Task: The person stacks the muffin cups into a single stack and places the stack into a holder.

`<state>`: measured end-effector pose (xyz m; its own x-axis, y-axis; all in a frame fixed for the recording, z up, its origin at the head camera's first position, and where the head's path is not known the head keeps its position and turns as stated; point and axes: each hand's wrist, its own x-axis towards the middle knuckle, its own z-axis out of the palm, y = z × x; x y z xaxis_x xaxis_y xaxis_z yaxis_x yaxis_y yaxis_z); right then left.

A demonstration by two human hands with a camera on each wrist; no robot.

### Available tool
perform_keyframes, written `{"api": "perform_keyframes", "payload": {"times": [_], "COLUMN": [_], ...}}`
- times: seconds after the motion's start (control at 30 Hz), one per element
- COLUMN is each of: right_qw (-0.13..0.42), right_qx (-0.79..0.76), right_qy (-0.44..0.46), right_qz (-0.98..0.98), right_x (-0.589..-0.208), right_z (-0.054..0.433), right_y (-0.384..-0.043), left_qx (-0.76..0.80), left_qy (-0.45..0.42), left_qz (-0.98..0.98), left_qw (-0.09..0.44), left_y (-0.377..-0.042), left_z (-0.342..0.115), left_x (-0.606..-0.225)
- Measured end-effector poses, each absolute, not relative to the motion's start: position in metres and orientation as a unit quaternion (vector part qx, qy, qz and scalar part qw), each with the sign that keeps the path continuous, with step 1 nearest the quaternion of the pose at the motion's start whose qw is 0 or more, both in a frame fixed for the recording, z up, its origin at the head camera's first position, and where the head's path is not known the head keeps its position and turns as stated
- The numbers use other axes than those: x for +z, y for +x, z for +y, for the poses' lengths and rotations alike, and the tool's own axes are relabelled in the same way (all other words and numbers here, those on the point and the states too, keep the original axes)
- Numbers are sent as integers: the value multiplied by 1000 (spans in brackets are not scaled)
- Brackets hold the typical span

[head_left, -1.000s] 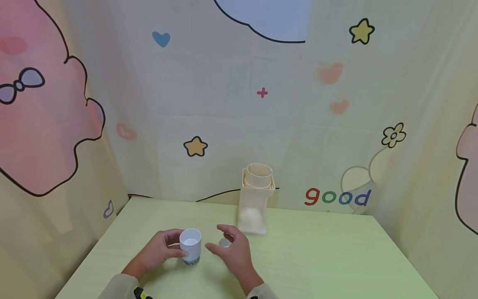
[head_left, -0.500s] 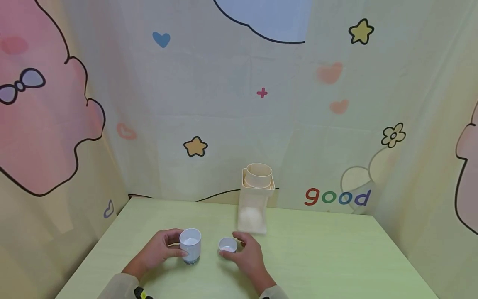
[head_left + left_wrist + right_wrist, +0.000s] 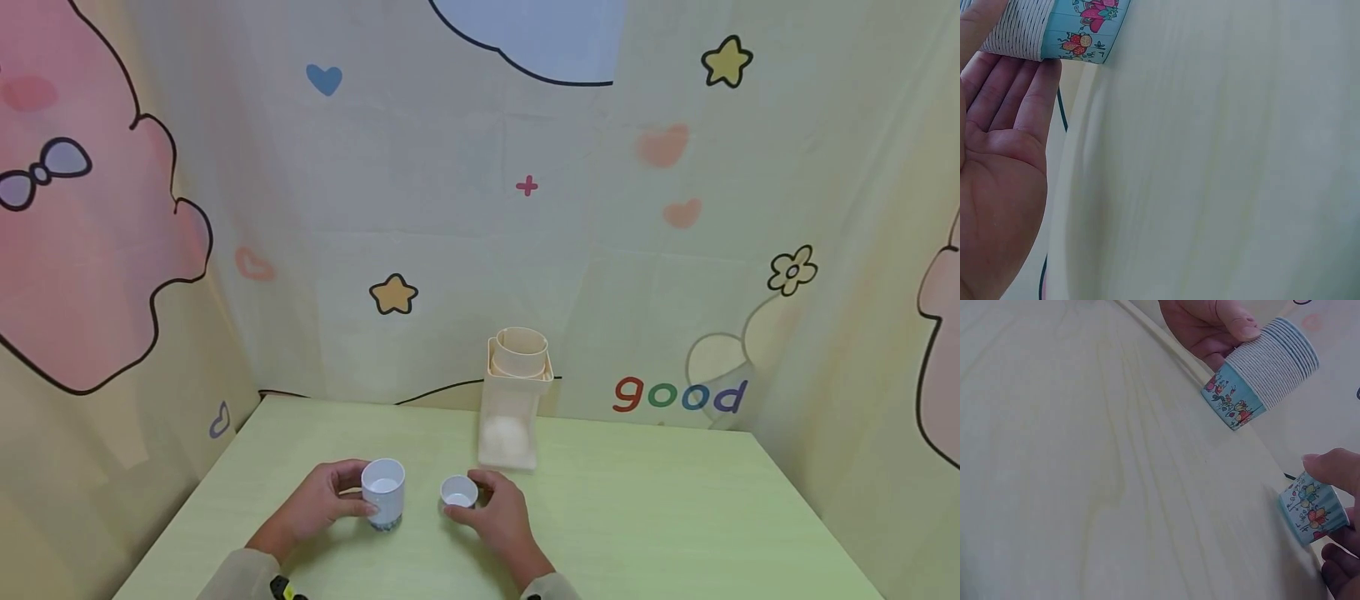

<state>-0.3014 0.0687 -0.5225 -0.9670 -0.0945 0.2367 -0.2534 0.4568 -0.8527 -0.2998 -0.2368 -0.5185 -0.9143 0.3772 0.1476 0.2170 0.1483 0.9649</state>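
In the head view my left hand (image 3: 318, 504) grips a tall stack of paper cups (image 3: 386, 504), mouths up. The right wrist view shows the many stacked white rims above the lowest cup's light blue, fruit-printed wall; the left wrist view catches part of the same stack (image 3: 1022, 28) against the left fingers. To the right of it, my right hand (image 3: 504, 510) pinches a small paper cup (image 3: 458, 492) between thumb and fingers, its mouth also up. That cup (image 3: 1311, 509) has the same blue print and stands at the table surface in the right wrist view.
Behind the hands, near the back edge of the light green table (image 3: 637, 508), stands a cream-coloured holder (image 3: 508, 425) with a round, tube-like top. A printed curtain (image 3: 450, 208) rises along the back and sides.
My right hand, spread in front of the small cup a second ago, has shifted right and now pinches it from the right side. The left hand and its stack stay put.
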Motion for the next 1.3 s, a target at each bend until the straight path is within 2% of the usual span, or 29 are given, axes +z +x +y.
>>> {"api": "perform_keyframes", "payload": {"times": [0.5, 0.77, 1.3], "right_qw": [51, 24, 8], "right_qx": [573, 629, 667], "right_qy": [119, 132, 179], "right_qz": [-809, -766, -724], "right_x": [-510, -489, -450], "right_z": [66, 58, 33], "right_y": [-297, -294, -290], "left_qx": [626, 623, 619], "left_qy": [198, 199, 190], "left_qz": [751, 754, 759], "left_qw": [68, 67, 69], "left_y": [-297, -298, -297], "left_z": [-236, -236, -236], "left_x": [-514, -514, -511]}}
